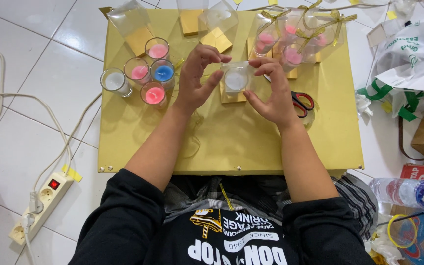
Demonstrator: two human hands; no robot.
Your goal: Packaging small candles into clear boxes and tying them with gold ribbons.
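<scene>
**White candle in clear box held between both hands**

A white candle in a small glass is seen from straight above, so only its round top and rim are shown. It is wrapped in a clear plastic box that stands on a gold card base. The long axis of candle and box runs vertically, pointing up at the camera; no tilt can be made out. The set is placed near the middle of the yellow table, slightly toward 12 o'clock.

The left hand is set at 9 o'clock of the box, fingers curled, thumb and fingertips closed onto the box's upper left edge. The right hand is set at 3 o'clock, fingertips pinching the upper right edge, thumb low beside the base. Both hands are clamped on the plastic, not on the candle itself.

At 9 o'clock of the left hand a cluster of glass candles is found: one white, three pink and one blue. At 12 o'clock empty clear boxes with gold bases are stood. At 1 o'clock finished boxes with pink candles and gold ribbons are grouped. Scissors with red handles are lying just beside the right wrist at 3 o'clock. A power strip is lying on the floor at 8 o'clock.
</scene>
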